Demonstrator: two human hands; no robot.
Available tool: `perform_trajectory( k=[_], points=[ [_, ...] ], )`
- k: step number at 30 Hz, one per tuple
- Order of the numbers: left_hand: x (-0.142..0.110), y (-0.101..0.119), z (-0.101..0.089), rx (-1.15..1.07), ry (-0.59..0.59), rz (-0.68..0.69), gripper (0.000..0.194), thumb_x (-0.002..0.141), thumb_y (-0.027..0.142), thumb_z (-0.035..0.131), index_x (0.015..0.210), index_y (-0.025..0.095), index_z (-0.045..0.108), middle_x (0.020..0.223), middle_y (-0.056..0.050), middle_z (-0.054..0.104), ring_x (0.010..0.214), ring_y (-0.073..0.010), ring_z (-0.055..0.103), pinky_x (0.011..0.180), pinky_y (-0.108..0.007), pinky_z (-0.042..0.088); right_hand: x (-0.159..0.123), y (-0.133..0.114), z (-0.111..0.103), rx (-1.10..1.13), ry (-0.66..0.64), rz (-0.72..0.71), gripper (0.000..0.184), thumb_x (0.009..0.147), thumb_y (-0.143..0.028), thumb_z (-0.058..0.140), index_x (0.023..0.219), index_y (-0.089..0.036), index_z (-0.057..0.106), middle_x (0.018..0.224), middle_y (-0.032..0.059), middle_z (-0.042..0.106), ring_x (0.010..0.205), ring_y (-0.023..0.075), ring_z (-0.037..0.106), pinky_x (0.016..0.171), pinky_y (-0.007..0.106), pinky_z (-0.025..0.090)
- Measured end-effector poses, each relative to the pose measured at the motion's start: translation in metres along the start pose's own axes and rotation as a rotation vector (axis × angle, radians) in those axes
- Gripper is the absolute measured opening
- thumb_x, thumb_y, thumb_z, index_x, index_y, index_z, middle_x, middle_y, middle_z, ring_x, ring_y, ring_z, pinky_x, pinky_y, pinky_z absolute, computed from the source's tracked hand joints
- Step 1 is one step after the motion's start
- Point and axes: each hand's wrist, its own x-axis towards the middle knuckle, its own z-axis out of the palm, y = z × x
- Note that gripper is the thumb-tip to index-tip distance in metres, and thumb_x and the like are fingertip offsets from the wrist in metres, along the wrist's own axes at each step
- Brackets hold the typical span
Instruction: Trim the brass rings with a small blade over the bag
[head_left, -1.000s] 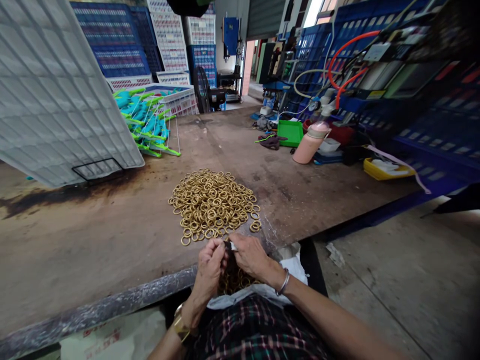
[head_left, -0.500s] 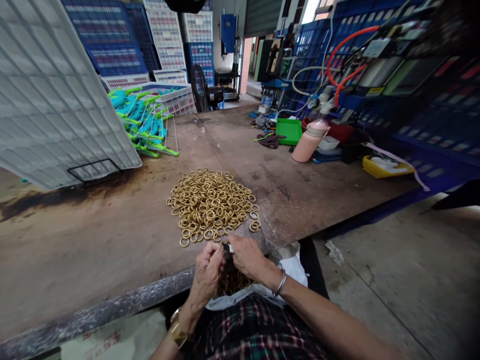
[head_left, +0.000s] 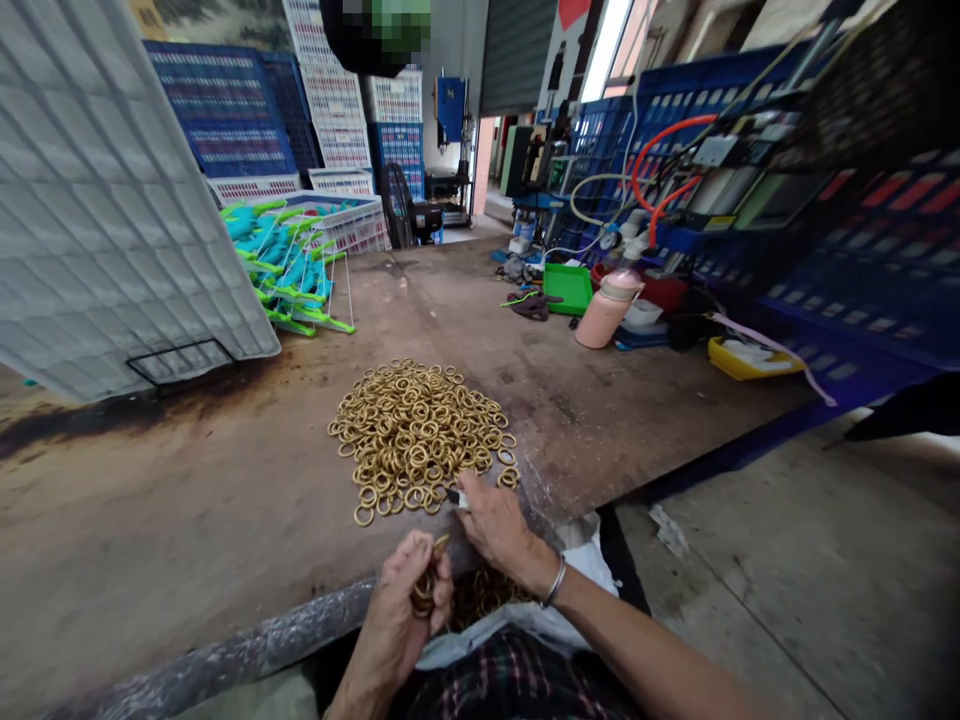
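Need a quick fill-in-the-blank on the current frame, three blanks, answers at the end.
1. The left hand holds several gold-coloured ____.
2. The right hand grips a small tool, and a bracelet circles the ____ wrist.
3. The shallow tray just left of the pink bottle in the picture is ____ in colour.

Missing words: rings; right; green.

Golden rings (head_left: 420, 425) look metallic, softly glossy; the table (head_left: 202, 510) resembles scuffed matt wood. At five o'clock, a bracelet (head_left: 556, 582) gleams like metal; at two, a tray (head_left: 566, 289) looks smooth plastic; at ten, a crate (head_left: 124, 200) ribbed plastic.
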Motion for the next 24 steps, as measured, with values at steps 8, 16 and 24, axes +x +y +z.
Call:
perform_trajectory(
  k=[8, 16, 24],
  points=[
    [0.017, -0.001, -0.015, -0.214, 0.089, -0.007, 0.026, 0.066, 0.031, 0.069, 0.070, 0.016, 0.048, 0.067, 0.000, 0.056, 0.049, -0.0063, 0.048, 0.037, -0.015, 0.029, 0.005, -0.004, 0.009, -0.025, 0.001, 0.043, 0.028, 0.080, -0.010, 0.042, 0.105, -0.020, 0.047, 0.089, 0.0073, 0.065, 0.075, 0.0187, 0.061, 0.063, 0.025, 0.035],
    [0.024, 0.006, -0.010, -0.197, 0.081, -0.002, 0.026, 0.065, 0.028, 0.070, 0.082, 0.015, 0.055, 0.067, 0.001, 0.056, 0.056, -0.0089, 0.055, 0.038, -0.015, 0.035, 0.005, -0.002, -0.005, 0.922, 0.096, 0.105, 0.015, 0.084, -0.029, 0.036, 0.075, -0.020, 0.044, 0.059, -0.0039, 0.049, 0.052, 0.0094, 0.046, 0.050, 0.019, 0.033],
    [0.031, -0.005, 0.004, -0.017, 0.173, 0.188, 0.035, 0.064, 0.039, 0.070, 0.084, 0.016, 0.054, 0.058, 0.005, 0.052, 0.042, -0.0033, 0.041, 0.035, -0.013, 0.025, -0.013, -0.030, -0.013, 1.657, -0.167, 0.210, 0.027, 0.074, -0.045, 0.049, 0.083, -0.022, 0.038, 0.051, -0.0116, 0.038, 0.034, 0.0031, 0.019, 0.032, 0.017, 0.018]
  ],
)
